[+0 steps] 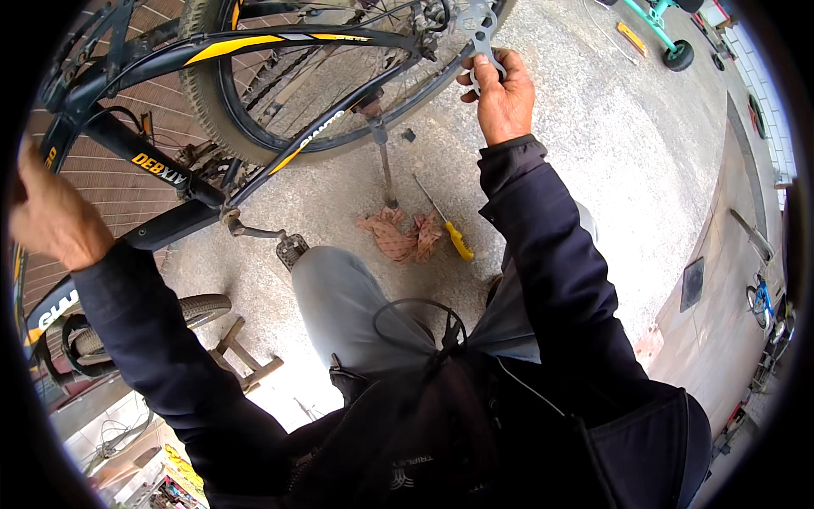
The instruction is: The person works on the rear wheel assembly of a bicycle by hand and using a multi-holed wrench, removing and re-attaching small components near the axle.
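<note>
Grey wrench (483, 26), gripped in right hand (506, 95), holed end protruding beyond

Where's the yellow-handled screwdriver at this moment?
In the head view, the screwdriver lies on the ground near the picture's centre, just right of the crumpled reddish cloth and below the right hand.

The left hand (61, 212) is blurred and partly lost at the dark left rim, the wheel (205, 106) is cropped by the top edge, the wrench (480, 36) is partly covered by the right hand (506, 100), and clutter (761, 373) at lower right is too small to be identified.
</note>
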### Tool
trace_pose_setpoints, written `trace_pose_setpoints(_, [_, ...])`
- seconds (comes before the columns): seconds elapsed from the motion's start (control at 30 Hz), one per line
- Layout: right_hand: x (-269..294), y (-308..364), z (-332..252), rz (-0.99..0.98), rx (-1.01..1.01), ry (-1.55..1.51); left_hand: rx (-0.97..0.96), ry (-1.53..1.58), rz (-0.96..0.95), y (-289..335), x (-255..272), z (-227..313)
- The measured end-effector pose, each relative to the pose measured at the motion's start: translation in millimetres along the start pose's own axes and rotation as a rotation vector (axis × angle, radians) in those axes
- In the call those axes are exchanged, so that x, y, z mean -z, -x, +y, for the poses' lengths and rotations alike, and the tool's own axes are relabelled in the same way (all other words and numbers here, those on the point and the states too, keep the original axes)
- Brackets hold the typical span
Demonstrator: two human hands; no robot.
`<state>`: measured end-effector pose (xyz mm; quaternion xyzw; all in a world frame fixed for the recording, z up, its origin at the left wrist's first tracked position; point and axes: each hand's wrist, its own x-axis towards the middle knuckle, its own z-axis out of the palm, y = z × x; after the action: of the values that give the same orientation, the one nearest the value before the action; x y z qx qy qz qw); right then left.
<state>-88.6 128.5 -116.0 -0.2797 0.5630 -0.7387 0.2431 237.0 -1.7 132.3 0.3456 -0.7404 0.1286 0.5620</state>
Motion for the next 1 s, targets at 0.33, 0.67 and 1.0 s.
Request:
trace_pose_setpoints(0.33, [42,29,19,-0.095,-0.082,-0.158,-0.006,-0.292,0.283,-8,2,71])
trace_pose_setpoints(0.67, [140,61,59,-0.103,-0.072,-0.179,0.329,-0.524,-0.196,70,49,36])
trace_pose_setpoints(1.0, [128,99,69,-0.065,-0.219,-0.036,0.893,0.326,-0.042,32,43,-63])
